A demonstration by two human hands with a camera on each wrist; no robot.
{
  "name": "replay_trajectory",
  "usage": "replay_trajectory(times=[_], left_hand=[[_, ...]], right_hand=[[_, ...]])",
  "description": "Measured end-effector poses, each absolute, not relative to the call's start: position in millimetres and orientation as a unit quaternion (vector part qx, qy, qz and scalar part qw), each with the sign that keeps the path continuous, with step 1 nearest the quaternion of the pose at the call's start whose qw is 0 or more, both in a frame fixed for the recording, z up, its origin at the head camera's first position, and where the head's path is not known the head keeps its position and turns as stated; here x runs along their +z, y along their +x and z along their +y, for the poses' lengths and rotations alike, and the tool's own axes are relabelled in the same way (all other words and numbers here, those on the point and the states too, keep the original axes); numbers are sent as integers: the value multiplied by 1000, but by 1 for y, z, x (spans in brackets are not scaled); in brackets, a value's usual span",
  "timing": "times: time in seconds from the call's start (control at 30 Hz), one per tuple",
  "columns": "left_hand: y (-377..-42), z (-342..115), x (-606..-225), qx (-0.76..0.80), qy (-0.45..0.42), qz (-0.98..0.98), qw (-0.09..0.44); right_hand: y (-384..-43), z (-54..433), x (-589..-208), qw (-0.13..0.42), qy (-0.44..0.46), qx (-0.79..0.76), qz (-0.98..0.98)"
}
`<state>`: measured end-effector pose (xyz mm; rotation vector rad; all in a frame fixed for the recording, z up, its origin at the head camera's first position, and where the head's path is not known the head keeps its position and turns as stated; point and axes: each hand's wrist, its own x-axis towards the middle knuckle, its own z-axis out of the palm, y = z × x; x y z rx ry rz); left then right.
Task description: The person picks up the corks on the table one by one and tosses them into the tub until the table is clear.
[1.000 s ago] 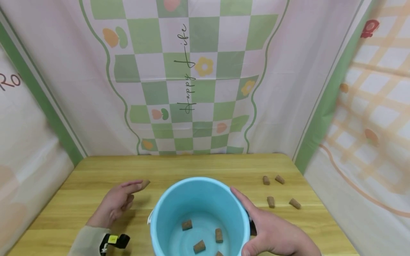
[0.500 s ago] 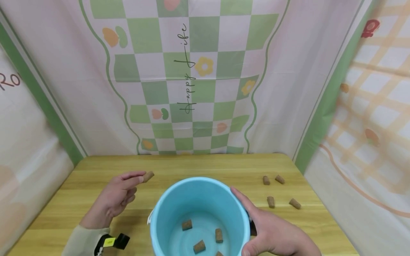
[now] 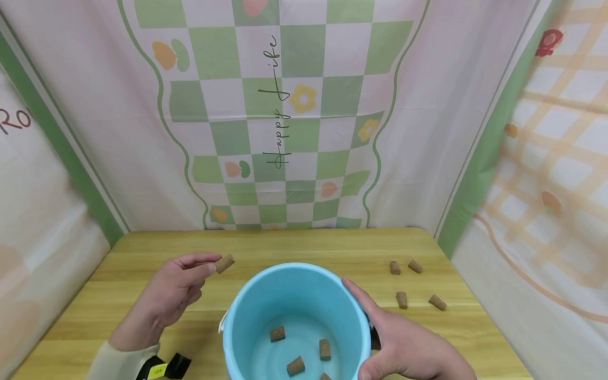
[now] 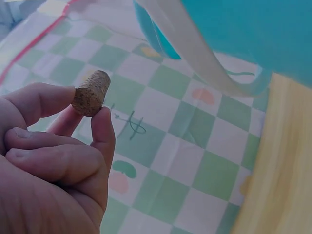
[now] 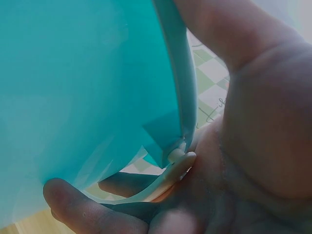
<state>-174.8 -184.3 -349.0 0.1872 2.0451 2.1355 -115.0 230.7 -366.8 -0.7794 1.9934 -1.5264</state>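
Observation:
My left hand [image 3: 173,289] pinches a cork [image 3: 225,263] between thumb and fingertips, over the table left of the bucket. In the left wrist view the same cork [image 4: 91,92] sticks out from the fingertips, while the other fingers curl toward the palm. A light-blue bucket [image 3: 296,293] stands at the front middle, with several corks [image 3: 295,366] lying on its bottom. My right hand [image 3: 413,340] holds the bucket by its right side. Seen from the right wrist, its fingers wrap around the wall near the white handle [image 5: 170,179].
Several loose corks [image 3: 401,300] lie on the wooden table [image 3: 309,245] to the right of the bucket. Behind the table hangs a green-and-white checked curtain [image 3: 304,132], and more cloth closes off both sides. The bucket's white handle hangs down at its left.
My left hand has lifted the cork off the table and moved it slightly up and to the right, toward the bucket. My right hand and the bucket have stayed still.

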Motion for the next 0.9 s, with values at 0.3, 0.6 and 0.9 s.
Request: replay_trajectory(times=[0.3,0.6,0.9], left_hand=[[-163,-178,-339,701,79,705,71],[-155,-173,-333,688,95,717,59],[-148,-169,-330,663,103,739,54]], right_hand=[[-114,229,-364,259,-279,-568,730],[-115,231,-367,256,-283,-572,725],[-116,232,-369,238,-304,-571,724]])
